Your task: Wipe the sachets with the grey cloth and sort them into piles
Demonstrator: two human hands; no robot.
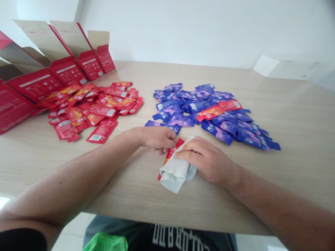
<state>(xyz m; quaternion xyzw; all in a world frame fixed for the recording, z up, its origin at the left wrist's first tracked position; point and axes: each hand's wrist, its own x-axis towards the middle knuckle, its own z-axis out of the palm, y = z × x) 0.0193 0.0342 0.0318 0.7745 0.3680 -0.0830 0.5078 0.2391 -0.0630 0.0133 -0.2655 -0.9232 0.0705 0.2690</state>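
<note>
My left hand is closed, its thumb and fingertips at the upper left edge of a red packet lying on the table. My right hand grips a folded white cloth and presses it over that packet, so much of the packet is hidden. Just beyond my left hand lies the near edge of a heap of blue-purple packets. On that heap rests another red packet with an orange patch.
To the left is a pile of red packets. Behind it stands a row of red cartons with raised flaps. A white object stands at the back right against the wall. The front edge of the wooden table runs before my lap, where a green mesh item shows.
</note>
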